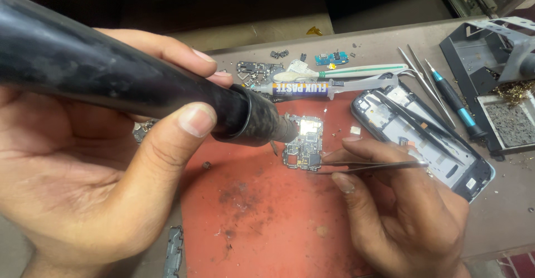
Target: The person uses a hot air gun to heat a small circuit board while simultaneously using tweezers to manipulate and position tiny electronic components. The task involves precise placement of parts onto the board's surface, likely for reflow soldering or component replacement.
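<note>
The left hand [95, 161] has its grip clenched around one black hot-air wand [128, 80], thumb over the barrel near the collar, the nozzle tilted down over one small circuit board [304, 143]. The right hand [401, 205] pinches one pair of tweezers [370, 167] between thumb and forefinger; the tips touch the board's right lower edge. The board lies on one red mat [267, 222], near the mat's far edge, about mid-surface.

Just beyond the board lies one flux syringe [329, 86] on its side, with one white-and-green toothbrush [345, 71] beside it. To the right of the mat rests one opened phone frame [423, 136], reaching toward the right edge of the surface [501, 211]. Past it, toward the far right corner, lie two more tweezers [421, 74], one blue-handled screwdriver [454, 101] and one dark stand [490, 83] with brass wool. One blue board piece [331, 58] lies at the far edge, and one metal bracket [174, 251] at the near left edge of the mat.
</note>
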